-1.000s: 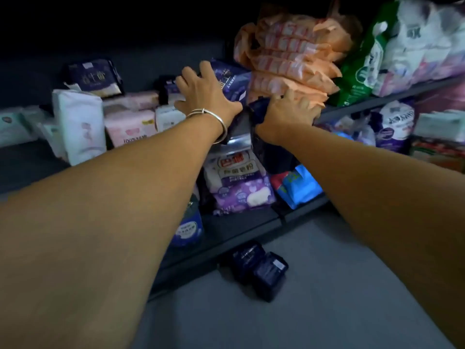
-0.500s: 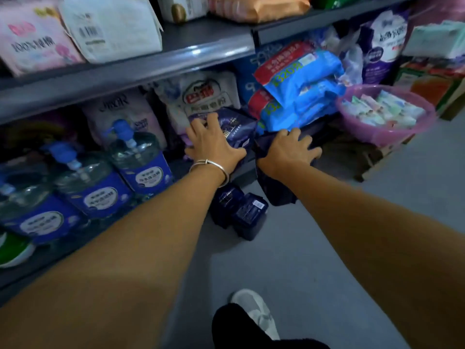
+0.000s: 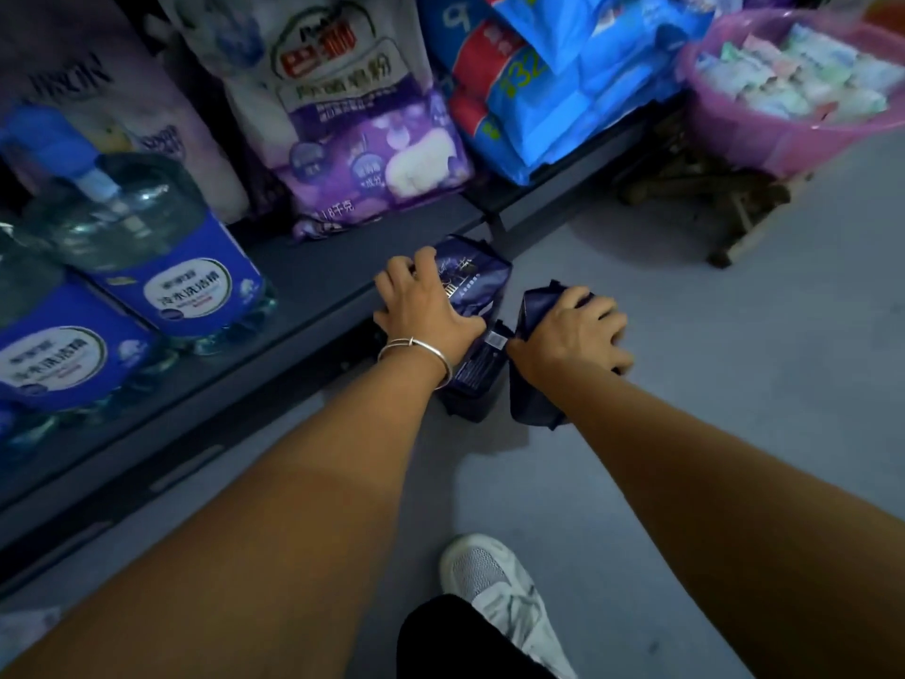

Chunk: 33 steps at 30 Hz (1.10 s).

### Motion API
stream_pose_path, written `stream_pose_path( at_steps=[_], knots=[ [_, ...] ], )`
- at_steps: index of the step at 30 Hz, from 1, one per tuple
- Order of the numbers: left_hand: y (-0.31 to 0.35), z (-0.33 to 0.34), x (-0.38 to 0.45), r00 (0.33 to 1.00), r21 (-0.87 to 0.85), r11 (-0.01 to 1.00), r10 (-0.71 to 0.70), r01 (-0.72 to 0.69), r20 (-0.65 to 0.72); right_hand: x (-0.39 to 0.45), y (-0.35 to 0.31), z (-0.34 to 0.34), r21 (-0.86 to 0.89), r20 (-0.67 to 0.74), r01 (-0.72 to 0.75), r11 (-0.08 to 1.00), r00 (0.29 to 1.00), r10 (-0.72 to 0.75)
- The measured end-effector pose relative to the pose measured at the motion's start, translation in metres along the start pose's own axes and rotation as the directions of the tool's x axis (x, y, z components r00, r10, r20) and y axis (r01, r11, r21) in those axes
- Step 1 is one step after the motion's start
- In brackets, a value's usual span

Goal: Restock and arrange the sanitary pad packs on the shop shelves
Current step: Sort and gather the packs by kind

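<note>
Two hands reach down to the floor at the foot of the bottom shelf point(image 3: 313, 291) in the head view; the left hand point(image 3: 426, 311), with a silver bangle point(image 3: 416, 352) on its wrist, has its fingers curled over a dark navy pad pack point(image 3: 470, 281) that sits at the shelf's front edge; the right hand point(image 3: 573, 335) grips a second navy pack point(image 3: 534, 306), its fingers wrapped over the top; a third navy pack point(image 3: 477, 370), barcode label up, lies on the grey floor point(image 3: 734, 384) between the two wrists, touching the other packs; whether more packs lie beneath the hands cannot be told; on the bottom shelf stand clear jugs with blue labels point(image 3: 171, 272) at left, a white and purple bag point(image 3: 362, 115) at centre and blue and red packs point(image 3: 548, 85) at right; a pink basket point(image 3: 764, 125) of small wrapped items rests on a low wooden stand point(image 3: 710, 198) at far right; a white shoe point(image 3: 494, 585) shows on the floor at bottom centre
</note>
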<state>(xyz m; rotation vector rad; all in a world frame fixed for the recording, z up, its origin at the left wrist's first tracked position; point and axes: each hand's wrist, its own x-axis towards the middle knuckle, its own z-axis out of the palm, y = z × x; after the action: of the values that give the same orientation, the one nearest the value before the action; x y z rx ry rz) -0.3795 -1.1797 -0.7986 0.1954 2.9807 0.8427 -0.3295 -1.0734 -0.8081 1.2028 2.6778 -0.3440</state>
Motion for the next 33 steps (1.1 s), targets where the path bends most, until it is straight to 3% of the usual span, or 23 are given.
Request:
stream_pose_path(
  at_steps=[16, 20, 22, 26, 29, 33],
  knots=[
    [-0.020, 0.042, 0.002, 0.998, 0.122, 0.993, 0.003, -0.012, 0.068, 0.013, 0.000, 0.041, -0.034, -0.060, -0.027, 0.999, 0.998, 0.025],
    [-0.024, 0.045, 0.003, 0.994, 0.213, 0.976, 0.024, -0.047, 0.108, 0.014, -0.004, 0.059, 0.001, 0.195, 0.023, 1.000, 0.981, -0.022],
    [-0.026, 0.043, 0.004, 0.990, 0.235, 0.970, 0.034, -0.065, 0.137, 0.017, -0.006, 0.065, -0.114, 0.351, 0.138, 0.984, 0.932, -0.090],
    [-0.026, 0.037, 0.007, 0.978, 0.253, 0.963, 0.039, -0.091, 0.203, 0.018, -0.012, 0.057, -0.219, 0.457, 0.291, 0.931, 0.874, -0.165],
    [-0.025, 0.029, 0.007, 0.967, 0.266, 0.956, 0.051, -0.120, 0.251, 0.016, -0.013, 0.044, -0.085, 0.436, 0.265, 0.961, 0.877, -0.203],
    [-0.019, 0.009, 0.012, 0.952, 0.203, 0.966, 0.100, -0.163, 0.289, 0.007, -0.019, 0.004, 0.060, 0.216, 0.324, 0.944, 0.919, -0.329]
  ],
)
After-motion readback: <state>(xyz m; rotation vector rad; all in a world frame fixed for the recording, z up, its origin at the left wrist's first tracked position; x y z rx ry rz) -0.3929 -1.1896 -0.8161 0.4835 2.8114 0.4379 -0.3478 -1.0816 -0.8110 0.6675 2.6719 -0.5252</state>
